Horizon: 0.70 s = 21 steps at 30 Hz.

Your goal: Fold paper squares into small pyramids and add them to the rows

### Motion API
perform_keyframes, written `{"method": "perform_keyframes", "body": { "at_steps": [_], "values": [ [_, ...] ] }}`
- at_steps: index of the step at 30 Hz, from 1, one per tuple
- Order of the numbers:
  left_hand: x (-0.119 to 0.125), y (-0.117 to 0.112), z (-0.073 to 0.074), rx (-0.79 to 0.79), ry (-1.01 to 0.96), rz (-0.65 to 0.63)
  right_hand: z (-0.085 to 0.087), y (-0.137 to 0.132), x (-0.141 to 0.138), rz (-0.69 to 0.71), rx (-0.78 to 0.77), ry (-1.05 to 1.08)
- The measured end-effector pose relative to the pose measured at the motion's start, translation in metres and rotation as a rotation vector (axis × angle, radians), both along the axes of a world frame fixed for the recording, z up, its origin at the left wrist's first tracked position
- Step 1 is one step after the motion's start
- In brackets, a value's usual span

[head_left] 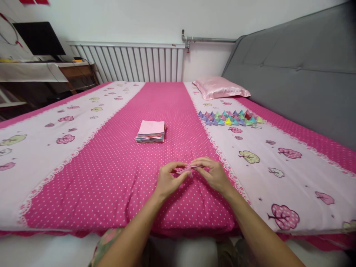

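Near the front edge of the bed, my left hand (171, 178) and my right hand (213, 172) meet around a small piece of pink folded paper (184, 170). Each hand pinches one side of it between thumb and fingers. Part of the paper is hidden behind the fingertips. Ahead and to the left lies a stack of square paper sheets (151, 128), with a pink sheet on top. To the right, several small folded paper pieces (228, 121) in purple, blue, green, yellow, pink and red stand in close rows on the bedspread.
A pink polka-dot and white tree-print bedspread (111, 178) covers the bed. A pink pillow (221, 88) lies at the far right by a grey padded headboard (303, 63). Behind are a white radiator (133, 63) and a desk with a monitor (40, 39).
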State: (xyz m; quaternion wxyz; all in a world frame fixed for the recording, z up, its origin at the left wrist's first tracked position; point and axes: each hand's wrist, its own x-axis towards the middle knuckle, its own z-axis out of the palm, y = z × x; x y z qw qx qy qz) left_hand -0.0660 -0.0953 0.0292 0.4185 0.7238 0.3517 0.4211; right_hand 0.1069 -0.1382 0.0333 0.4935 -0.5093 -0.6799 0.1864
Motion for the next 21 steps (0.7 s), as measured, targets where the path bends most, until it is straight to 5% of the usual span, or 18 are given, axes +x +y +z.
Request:
{"method": "perform_keyframes", "body": {
  "at_steps": [7,21],
  "values": [
    [0.001,-0.001,-0.005,-0.041,-0.026,-0.075,0.002,0.000,-0.005,0.051,-0.069,-0.006],
    [0.005,-0.005,-0.008,-0.011,-0.042,-0.012,-0.007,0.001,-0.029,-0.020,-0.262,0.749]
  ]
}}
